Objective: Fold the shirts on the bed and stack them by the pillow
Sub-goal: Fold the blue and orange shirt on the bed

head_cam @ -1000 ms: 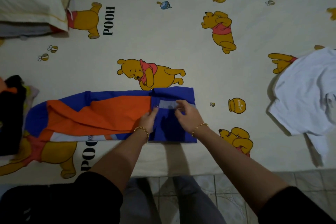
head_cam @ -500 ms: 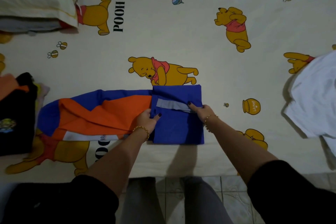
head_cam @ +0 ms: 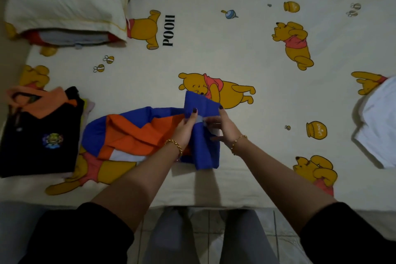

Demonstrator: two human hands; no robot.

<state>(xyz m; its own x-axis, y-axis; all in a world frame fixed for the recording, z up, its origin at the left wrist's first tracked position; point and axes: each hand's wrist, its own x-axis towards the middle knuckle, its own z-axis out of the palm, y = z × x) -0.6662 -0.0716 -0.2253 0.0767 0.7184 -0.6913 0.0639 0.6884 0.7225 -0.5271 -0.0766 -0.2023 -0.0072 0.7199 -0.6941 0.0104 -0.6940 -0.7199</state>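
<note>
Blue-and-orange shirt (head_cam: 128, 135): light, limp, probably slippery; judged to sag unless gripped at the fold corners. Left hand (head_cam: 186, 128) and right hand (head_cam: 224, 127) both pinch its raised blue folded end.

"POOH" printed on bedsheet (head_cam: 214, 49), by bear; other txt unreadable.

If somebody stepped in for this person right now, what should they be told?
Left hand and right hand grip the blue end of the blue-and-orange shirt, raised off the bed; the rest lies on it.
Done: a black shirt folded on a pile at the left edge, near the pillow.
To do: finish this fold, stack it, then fold the white shirt at the right.
</note>
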